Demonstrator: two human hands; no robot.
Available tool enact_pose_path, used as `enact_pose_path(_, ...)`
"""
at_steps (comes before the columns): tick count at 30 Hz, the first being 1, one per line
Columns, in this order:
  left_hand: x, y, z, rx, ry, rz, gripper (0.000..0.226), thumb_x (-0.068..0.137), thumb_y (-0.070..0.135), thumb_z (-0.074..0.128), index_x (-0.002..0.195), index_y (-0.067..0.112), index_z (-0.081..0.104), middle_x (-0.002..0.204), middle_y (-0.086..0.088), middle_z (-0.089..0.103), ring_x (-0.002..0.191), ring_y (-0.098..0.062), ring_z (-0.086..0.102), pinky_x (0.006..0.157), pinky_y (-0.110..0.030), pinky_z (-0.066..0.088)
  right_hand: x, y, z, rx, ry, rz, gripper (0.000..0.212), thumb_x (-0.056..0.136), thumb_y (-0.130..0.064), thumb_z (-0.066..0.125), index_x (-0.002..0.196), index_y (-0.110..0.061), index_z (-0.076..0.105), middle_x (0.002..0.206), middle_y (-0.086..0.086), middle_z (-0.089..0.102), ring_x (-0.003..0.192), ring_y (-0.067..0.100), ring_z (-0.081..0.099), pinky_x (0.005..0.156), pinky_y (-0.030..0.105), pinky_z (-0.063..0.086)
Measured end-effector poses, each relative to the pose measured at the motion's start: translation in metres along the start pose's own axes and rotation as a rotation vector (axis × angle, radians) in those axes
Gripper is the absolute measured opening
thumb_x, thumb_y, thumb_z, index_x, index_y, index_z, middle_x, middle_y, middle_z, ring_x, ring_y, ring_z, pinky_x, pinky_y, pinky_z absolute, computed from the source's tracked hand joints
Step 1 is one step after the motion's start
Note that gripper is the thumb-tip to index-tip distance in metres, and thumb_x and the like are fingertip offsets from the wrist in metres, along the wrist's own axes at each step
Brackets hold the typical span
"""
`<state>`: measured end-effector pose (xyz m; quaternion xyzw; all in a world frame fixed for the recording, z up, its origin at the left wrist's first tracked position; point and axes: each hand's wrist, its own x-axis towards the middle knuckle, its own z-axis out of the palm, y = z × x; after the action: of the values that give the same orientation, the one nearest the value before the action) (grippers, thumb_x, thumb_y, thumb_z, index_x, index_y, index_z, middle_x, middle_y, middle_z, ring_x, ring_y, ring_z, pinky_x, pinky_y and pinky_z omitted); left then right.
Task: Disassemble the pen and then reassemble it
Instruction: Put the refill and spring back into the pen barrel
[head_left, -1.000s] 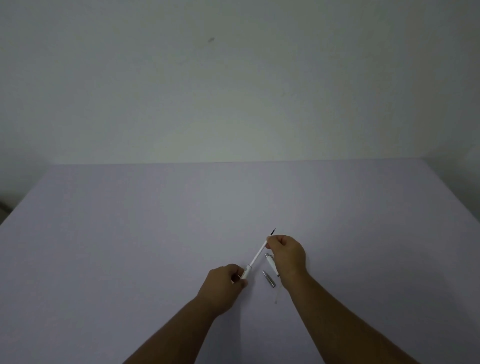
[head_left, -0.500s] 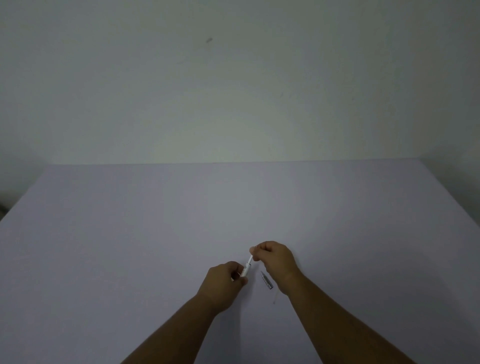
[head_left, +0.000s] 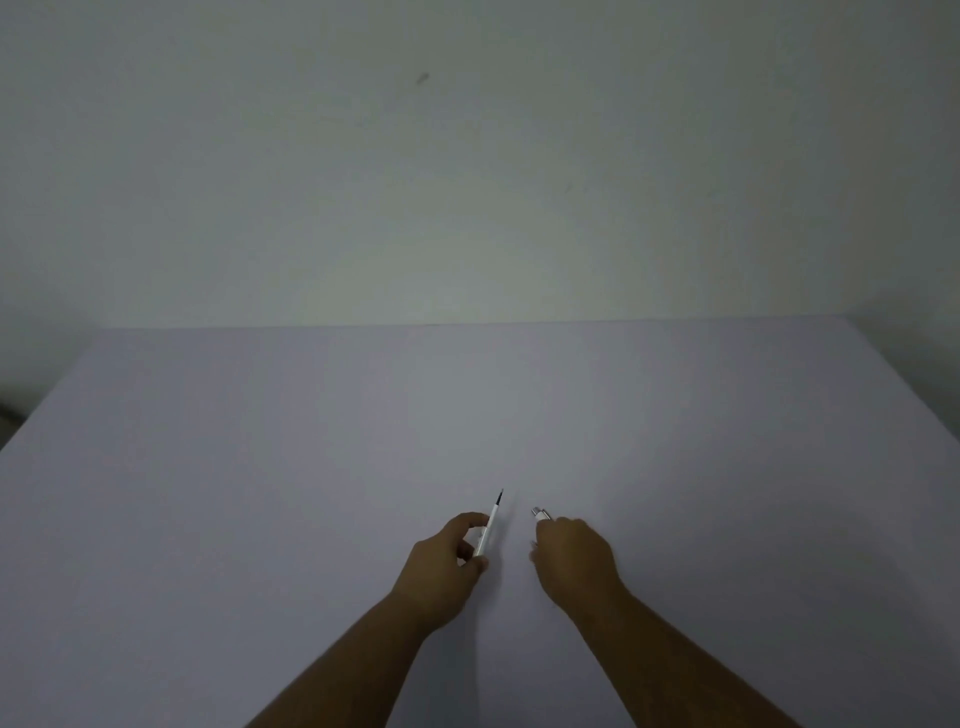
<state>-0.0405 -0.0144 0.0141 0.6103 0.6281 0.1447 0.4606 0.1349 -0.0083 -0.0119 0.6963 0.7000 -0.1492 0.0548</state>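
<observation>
My left hand (head_left: 444, 569) grips a white pen barrel (head_left: 485, 535) by its lower end. The barrel tilts up and away, and the dark refill tip (head_left: 500, 496) sticks out of its top. My right hand (head_left: 571, 558) is apart from the barrel, fingers curled down on the table to the right. A short white and silver pen piece (head_left: 541, 514) pokes out from under its fingertips. The hand covers the rest of that piece, so a grip on it cannot be made out. The small silver tip seen earlier is hidden under this hand.
The pale lilac table (head_left: 311, 467) stretches wide around both hands, its far edge meeting a plain grey-white wall (head_left: 467, 182). The table's left and right edges slope in toward the back.
My right hand has let go of the refill end and moved right and down onto the loose parts. The left hand has turned the barrel more upright, and the refill tip shows again.
</observation>
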Motion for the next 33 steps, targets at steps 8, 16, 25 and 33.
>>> enact_pose_path(8, -0.002, 0.001, -0.002, 0.034, -0.021, 0.028, 0.034, 0.088, 0.027, 0.055, 0.117, 0.045, 0.049, 0.084, 0.009, 0.057, 0.071, -0.012, 0.058, 0.072, -0.033, 0.058, 0.011, -0.012, -0.022, 0.766, 0.128, 0.247, 0.019, 0.09, -0.026, 0.055, 0.094, -0.012, 0.068, 0.079, -0.001, 0.065, 0.081, 0.02, 0.062, 0.071, 0.029, 0.049)
enact_pose_path(16, -0.001, 0.006, -0.003, 0.078, -0.062, 0.055, 0.033, 0.09, 0.028, 0.054, 0.117, 0.044, 0.048, 0.091, 0.004, 0.058, 0.066, -0.009, 0.055, 0.07, -0.028, 0.055, 0.018, -0.013, -0.058, 1.385, 0.175, 0.404, 0.01, 0.085, -0.026, 0.065, 0.076, -0.021, 0.066, 0.073, -0.008, 0.065, 0.064, 0.008, 0.054, 0.052, 0.019, 0.042)
enact_pose_path(25, -0.002, 0.014, -0.003, 0.051, 0.01, 0.043, 0.035, 0.087, 0.027, 0.059, 0.12, 0.036, 0.05, 0.088, 0.006, 0.059, 0.068, -0.011, 0.058, 0.068, -0.028, 0.056, 0.005, -0.021, -0.051, 1.315, -0.011, 0.239, 0.005, 0.081, -0.025, 0.069, 0.079, -0.021, 0.07, 0.075, -0.005, 0.07, 0.056, 0.002, 0.051, 0.059, 0.018, 0.04)
enact_pose_path(33, -0.004, 0.019, -0.002, 0.042, 0.07, 0.032, 0.023, 0.086, 0.025, 0.061, 0.109, 0.02, 0.065, 0.084, 0.014, 0.058, 0.069, -0.006, 0.056, 0.076, -0.03, 0.056, 0.004, -0.021, -0.054, 1.24, -0.077, 0.166, 0.019, 0.086, -0.025, 0.063, 0.099, -0.015, 0.073, 0.077, -0.01, 0.065, 0.06, 0.001, 0.048, 0.06, 0.017, 0.038)
